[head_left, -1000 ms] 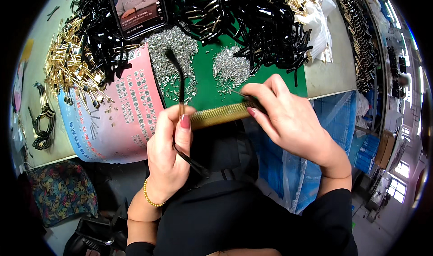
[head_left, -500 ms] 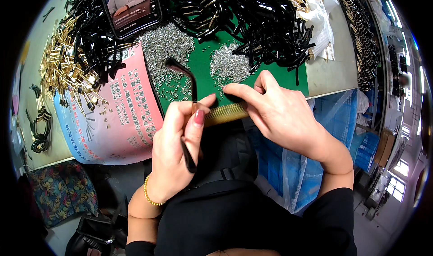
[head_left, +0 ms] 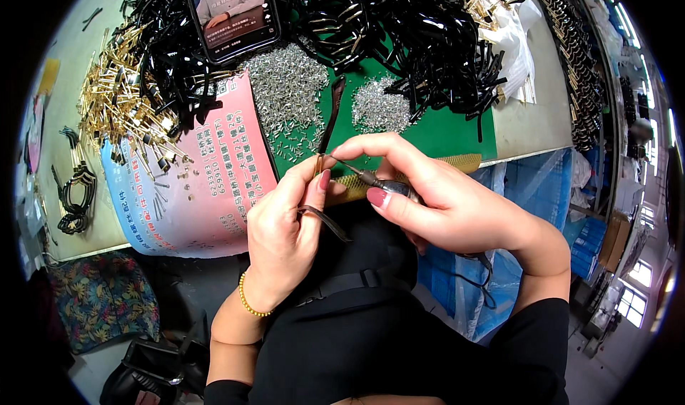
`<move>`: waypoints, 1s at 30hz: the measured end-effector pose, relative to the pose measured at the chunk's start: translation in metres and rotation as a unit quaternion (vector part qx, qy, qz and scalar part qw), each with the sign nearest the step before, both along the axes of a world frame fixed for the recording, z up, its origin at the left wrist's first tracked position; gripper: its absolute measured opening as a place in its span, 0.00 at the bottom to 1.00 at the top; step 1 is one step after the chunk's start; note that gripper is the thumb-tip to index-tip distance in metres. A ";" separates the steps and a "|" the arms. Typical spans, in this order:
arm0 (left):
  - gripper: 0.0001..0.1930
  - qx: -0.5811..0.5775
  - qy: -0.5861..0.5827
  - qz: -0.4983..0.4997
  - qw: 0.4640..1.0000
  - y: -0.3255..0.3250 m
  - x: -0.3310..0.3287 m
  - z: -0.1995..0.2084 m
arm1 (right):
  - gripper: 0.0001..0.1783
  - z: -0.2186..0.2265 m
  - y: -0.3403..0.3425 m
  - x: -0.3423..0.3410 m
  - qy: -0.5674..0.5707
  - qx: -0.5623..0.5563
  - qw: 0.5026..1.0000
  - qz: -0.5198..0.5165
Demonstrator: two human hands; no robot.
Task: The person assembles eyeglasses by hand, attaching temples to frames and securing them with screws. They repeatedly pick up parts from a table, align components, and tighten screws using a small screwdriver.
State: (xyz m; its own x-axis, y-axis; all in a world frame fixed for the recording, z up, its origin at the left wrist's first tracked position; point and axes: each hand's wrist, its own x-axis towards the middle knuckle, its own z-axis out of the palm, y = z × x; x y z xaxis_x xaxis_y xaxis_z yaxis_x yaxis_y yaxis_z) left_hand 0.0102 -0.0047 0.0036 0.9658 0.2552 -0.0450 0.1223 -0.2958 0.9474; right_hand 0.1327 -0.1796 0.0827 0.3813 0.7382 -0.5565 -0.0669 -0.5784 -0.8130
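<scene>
My left hand (head_left: 282, 223) pinches a dark eyeglass temple (head_left: 334, 116) with a gold-coloured metal end; its curved tip points away from me. A second dark strip (head_left: 325, 221) sticks out below the left thumb, and I cannot tell whether it is joined to the temple. In my right hand (head_left: 460, 198) is a thin-tipped screwdriver (head_left: 392, 185) with a black cord. Its tip reaches toward the metal end between my left fingers, though contact is too small to make out. Just beyond both hands lie a large heap (head_left: 289, 95) and a smaller heap (head_left: 382, 105) of tiny silver screw-like parts.
Black temples (head_left: 414, 27) are piled across the back, with gold-coloured metal parts (head_left: 118, 95) at the left. A phone (head_left: 239, 20) leans among them. A yellow mesh strip (head_left: 464, 165) edges the green mat (head_left: 460, 134). Blue plastic sheeting (head_left: 524, 191) hangs at the right.
The screwdriver now shows in my right hand, which was bare near the smaller heap. The temple has turned in my left hand. The view has shifted slightly.
</scene>
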 end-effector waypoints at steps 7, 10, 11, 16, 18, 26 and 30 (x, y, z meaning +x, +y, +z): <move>0.10 0.000 -0.022 0.028 0.999 0.003 -0.004 0.001 | 0.24 -0.025 -0.014 -0.006 -0.248 0.062 0.966 0.030; 0.11 -0.036 0.015 0.085 0.996 0.008 -0.014 0.004 | 0.24 -0.021 -0.026 -0.008 -0.419 -0.061 0.902 0.086; 0.11 -0.040 0.015 0.098 0.994 0.011 -0.016 0.001 | 0.24 -0.022 -0.026 -0.008 -0.433 -0.084 0.892 0.100; 0.11 -0.068 -0.022 0.054 0.996 0.007 -0.008 -0.004 | 0.24 -0.029 -0.026 -0.009 -0.472 -0.118 0.867 0.103; 0.13 -0.065 -0.014 0.049 0.997 0.005 -0.008 -0.005 | 0.24 -0.030 -0.026 -0.008 -0.474 -0.116 0.867 0.100; 0.11 -0.059 0.005 0.051 0.997 0.007 -0.005 -0.004 | 0.27 -0.033 -0.023 -0.005 -0.474 -0.109 0.867 0.111; 0.11 -0.064 0.002 0.052 0.997 0.007 -0.006 -0.004 | 0.27 -0.033 -0.023 -0.005 -0.470 -0.107 0.868 0.116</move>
